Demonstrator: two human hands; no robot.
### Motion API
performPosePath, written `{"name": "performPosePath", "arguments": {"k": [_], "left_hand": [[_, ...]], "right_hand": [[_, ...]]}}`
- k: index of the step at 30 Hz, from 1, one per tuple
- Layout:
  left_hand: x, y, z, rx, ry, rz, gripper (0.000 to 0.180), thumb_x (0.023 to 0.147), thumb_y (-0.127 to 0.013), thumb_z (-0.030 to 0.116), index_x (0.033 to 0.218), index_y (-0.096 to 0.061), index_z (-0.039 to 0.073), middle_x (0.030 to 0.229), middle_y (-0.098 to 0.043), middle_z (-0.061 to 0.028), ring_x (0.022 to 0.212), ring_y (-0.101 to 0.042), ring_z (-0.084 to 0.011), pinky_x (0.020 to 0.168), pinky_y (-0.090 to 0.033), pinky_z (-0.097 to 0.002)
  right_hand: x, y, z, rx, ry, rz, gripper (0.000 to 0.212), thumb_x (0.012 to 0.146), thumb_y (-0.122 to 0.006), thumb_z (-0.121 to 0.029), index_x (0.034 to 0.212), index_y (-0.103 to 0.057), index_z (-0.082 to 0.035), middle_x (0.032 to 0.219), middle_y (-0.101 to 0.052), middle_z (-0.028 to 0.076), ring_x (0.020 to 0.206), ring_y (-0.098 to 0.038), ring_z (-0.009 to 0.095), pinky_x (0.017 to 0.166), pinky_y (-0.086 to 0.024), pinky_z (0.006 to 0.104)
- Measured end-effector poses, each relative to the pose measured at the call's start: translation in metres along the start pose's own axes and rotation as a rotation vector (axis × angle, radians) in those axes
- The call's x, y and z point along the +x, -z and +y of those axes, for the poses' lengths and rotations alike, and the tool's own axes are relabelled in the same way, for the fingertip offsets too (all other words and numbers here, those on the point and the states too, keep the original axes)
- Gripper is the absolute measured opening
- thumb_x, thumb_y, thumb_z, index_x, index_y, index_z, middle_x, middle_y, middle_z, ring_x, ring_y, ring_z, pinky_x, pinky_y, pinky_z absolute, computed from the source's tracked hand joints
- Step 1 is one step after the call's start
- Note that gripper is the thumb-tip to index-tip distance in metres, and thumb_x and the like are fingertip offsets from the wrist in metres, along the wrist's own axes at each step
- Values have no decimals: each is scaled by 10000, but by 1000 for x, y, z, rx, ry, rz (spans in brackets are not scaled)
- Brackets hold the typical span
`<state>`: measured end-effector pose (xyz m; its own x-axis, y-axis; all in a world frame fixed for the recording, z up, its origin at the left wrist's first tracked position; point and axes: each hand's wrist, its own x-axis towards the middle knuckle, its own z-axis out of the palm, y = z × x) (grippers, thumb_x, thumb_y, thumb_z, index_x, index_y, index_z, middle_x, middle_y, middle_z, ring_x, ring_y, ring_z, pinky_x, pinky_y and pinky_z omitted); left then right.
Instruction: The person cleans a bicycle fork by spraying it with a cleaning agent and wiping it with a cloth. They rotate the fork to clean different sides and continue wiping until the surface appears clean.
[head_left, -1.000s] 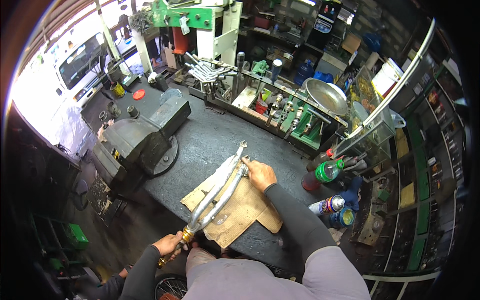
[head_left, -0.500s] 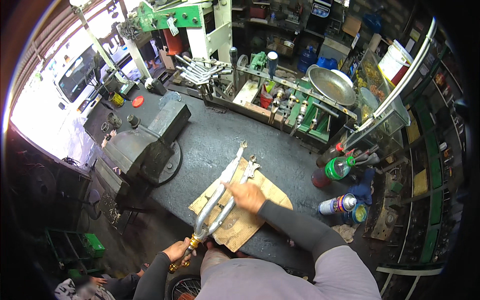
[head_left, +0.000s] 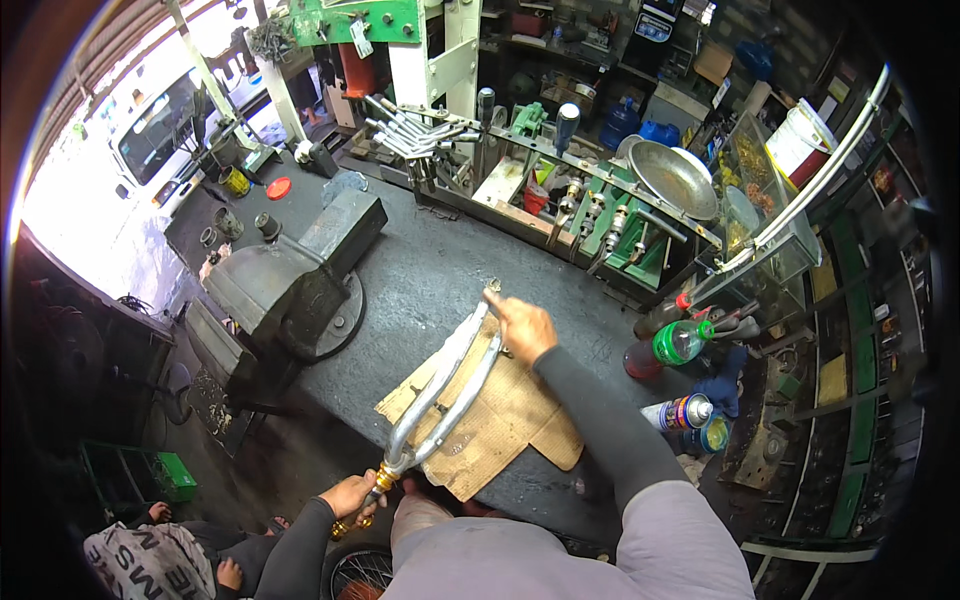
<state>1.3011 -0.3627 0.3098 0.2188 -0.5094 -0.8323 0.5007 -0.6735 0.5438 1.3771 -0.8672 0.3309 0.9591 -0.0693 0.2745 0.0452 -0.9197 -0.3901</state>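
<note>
A silver bicycle fork (head_left: 437,382) lies slantwise over a flat piece of cardboard (head_left: 530,420) on the dark workbench (head_left: 400,260). Its legs point away from me, and the steerer tube comes over the near edge. Gold rings (head_left: 385,478) sit at the crown. My left hand (head_left: 350,494) is wrapped round the steerer tube just below these rings. At the far end, my right hand (head_left: 526,329) closes its fingers about the tip of the fork legs, hiding part of the right leg's end.
A big bench vise (head_left: 285,290) stands left of the fork. Bottles (head_left: 680,342) and a spray can (head_left: 676,412) are on the right. Along the back runs a tool rack (head_left: 600,220) with a metal pan (head_left: 672,180). Another person (head_left: 160,560) sits at the lower left, near a bicycle wheel (head_left: 362,570).
My right hand has slid away from me, from the middle of the fork legs to their far tips. My left hand keeps its grip. The person at lower left shows more now.
</note>
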Motion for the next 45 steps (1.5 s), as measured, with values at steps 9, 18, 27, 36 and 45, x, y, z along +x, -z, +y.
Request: {"name": "performPosePath", "arguments": {"k": [9, 18, 27, 36, 45], "left_hand": [[-4, -2, 2, -7, 16, 7, 951, 1090, -279, 848, 1052, -724, 8, 633, -561, -24, 521, -560, -162, 522, -517, -350], [6, 6, -12, 56, -35, 20, 930, 1098, -297, 840, 1023, -746, 28, 633, -563, -21, 530, -574, -155, 517, -521, -360], [-7, -17, -6, 7, -59, 59, 836, 1170, -313, 711, 1036, -752, 12, 647, -586, -33, 506, -576, -164, 486, -509, -357], [-18, -45, 7, 43, -55, 91, 904, 1145, -288, 766, 985, -719, -12, 659, -632, -68, 524, -609, -183, 511, -527, -372], [-33, -77, 26, -20, -72, 144, 908, 1095, -353, 827, 1025, -718, -1, 634, -587, -48, 527, -591, -156, 491, -522, -344]], "right_hand": [[6, 8, 1, -41, 60, 36, 523, 1025, -565, -84, 1527, -675, -181, 923, -719, 125, 832, -741, 333, 772, -624, 473], [-2, 3, -16, 5, 99, 137, 495, 991, -611, -40, 1466, -697, -152, 943, -724, 108, 825, -752, 333, 741, -627, 450], [-86, -14, -103, -4, 252, -116, 547, 949, -635, -49, 1484, -704, -143, 853, -702, 110, 710, -701, 342, 644, -583, 497], [-121, 8, -172, 261, 525, -117, 550, 895, -703, -79, 1443, -723, -126, 779, -616, 102, 720, -686, 308, 672, -563, 474], [-154, 17, -188, 194, 595, -94, 544, 924, -662, -42, 1454, -720, -153, 805, -618, 59, 655, -652, 272, 613, -525, 455]]}}
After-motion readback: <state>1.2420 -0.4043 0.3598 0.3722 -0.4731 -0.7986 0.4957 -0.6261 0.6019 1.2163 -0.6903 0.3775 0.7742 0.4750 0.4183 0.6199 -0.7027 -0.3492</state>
